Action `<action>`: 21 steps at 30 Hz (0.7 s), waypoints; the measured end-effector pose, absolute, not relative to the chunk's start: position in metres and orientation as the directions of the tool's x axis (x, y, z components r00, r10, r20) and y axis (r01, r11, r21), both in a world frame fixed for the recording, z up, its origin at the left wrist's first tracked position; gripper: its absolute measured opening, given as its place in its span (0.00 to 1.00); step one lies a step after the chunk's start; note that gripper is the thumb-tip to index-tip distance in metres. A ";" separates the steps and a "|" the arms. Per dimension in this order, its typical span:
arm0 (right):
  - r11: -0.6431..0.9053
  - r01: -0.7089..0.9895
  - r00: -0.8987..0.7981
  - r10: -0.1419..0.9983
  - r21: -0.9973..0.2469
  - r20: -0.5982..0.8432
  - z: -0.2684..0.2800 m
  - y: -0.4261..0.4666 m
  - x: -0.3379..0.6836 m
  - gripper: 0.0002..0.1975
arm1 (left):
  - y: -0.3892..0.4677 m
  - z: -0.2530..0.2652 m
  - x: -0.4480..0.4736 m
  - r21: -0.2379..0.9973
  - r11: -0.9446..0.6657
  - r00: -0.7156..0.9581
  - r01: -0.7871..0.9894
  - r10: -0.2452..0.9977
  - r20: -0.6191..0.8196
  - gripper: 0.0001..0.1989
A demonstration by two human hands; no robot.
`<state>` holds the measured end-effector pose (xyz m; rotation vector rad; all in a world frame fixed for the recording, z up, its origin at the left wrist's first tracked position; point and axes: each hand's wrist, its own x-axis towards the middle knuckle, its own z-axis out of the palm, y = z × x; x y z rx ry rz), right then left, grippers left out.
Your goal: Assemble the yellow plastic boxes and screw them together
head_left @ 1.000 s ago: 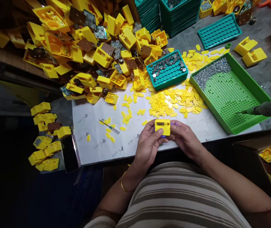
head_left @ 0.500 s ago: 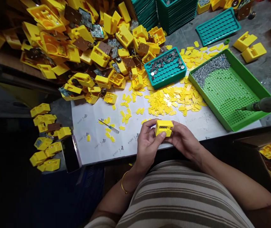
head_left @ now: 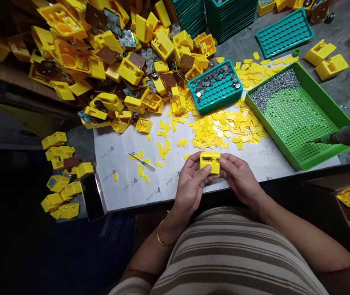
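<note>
Since the left hand (head_left: 190, 180) and right hand (head_left: 240, 177) pinch the yellow case (head_left: 213, 164) from opposite sides, it's presumably steadied for viewing, with yellow tabs (head_left: 224, 132) handy just beyond them.

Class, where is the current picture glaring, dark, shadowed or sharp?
Head view: glare whitens part of the scattered yellow tabs; same view, the lower-left corner sinks into near-black; head view again, a darker shadow patch lies in the green tray; there too, the held yellow case looks fairly sharp.

The held casing (head_left: 215, 166) is before tabs (head_left: 224, 130), left of screws (head_left: 271, 91).
</note>
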<state>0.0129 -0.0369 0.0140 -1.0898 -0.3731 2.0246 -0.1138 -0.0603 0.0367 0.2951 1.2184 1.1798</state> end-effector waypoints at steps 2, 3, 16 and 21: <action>-0.634 -0.486 -0.314 0.769 -0.602 -0.556 0.012 -0.036 0.014 0.15 | -0.061 0.037 -0.113 0.726 0.425 -0.113 -0.541 0.818 -0.564 0.22; -0.617 -0.473 -0.307 0.785 -0.629 -0.538 0.011 -0.036 0.015 0.14 | -0.062 0.038 -0.112 0.728 0.423 -0.113 -0.539 0.821 -0.560 0.22; -0.508 -0.380 -0.293 0.859 -0.773 -0.420 0.006 -0.038 0.017 0.12 | -0.062 0.038 -0.116 0.726 0.447 -0.097 -0.523 0.815 -0.572 0.21; -0.330 -0.192 -0.231 0.930 -0.924 -0.284 0.008 -0.037 0.026 0.11 | -0.060 0.042 -0.117 0.581 0.500 0.019 -0.642 0.768 -0.640 0.17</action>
